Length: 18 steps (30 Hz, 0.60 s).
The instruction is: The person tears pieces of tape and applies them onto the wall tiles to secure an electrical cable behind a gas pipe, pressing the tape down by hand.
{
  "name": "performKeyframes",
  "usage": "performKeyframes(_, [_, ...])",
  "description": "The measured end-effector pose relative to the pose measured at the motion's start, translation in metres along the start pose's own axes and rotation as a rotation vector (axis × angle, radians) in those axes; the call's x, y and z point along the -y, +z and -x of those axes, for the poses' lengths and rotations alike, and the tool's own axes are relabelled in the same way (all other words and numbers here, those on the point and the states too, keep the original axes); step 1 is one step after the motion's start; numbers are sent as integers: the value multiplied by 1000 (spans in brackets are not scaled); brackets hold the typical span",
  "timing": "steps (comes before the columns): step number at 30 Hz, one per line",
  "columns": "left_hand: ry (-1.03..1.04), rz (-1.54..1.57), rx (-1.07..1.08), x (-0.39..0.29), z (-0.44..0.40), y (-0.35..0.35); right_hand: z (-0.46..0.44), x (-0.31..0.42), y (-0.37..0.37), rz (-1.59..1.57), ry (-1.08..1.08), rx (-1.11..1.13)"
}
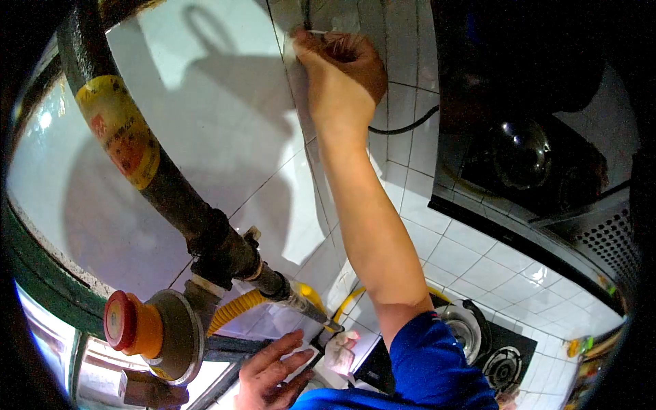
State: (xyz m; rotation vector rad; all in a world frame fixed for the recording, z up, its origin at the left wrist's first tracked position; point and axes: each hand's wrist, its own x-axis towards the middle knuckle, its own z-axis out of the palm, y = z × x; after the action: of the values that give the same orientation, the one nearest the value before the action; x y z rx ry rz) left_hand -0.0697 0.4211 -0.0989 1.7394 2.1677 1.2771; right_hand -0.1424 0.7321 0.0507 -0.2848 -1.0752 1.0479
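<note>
My right hand (345, 61) is raised on the outstretched arm to the tiled wall at the top of the view. Its thumb and fingers are pinched together by a thin white piece, too small to make out, beside a dark cord (306, 12). Low in the view, my left hand (275, 374) has its fingers spread and holds nothing visible. Nearest to it are the metal end of the gas pipe (297, 301) and a crumpled whitish piece (342, 350).
A dark pipe with a yellow label (119, 130) crosses the left side. Below it sit a round valve fitting with a red-orange knob (133, 322) and a yellow corrugated hose (236, 311). A black range hood (519, 219) overhangs the right, above a gas stove (502, 365).
</note>
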Motion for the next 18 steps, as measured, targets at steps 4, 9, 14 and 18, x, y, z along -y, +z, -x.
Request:
performKeyframes(4, [-29,9,17,0,1,2,-1,-4,1,-55,7,-12])
performKeyframes(9, [-13,-13,20,0,2,2,-3,-2,-2,106,-23,24])
performKeyframes(14, [-53,11,17,-1,5,3,2,-6,0,116,-190,-97])
performKeyframes(18, [-52,-2,14,-4,6,3,5,-25,4,723,-713,-338])
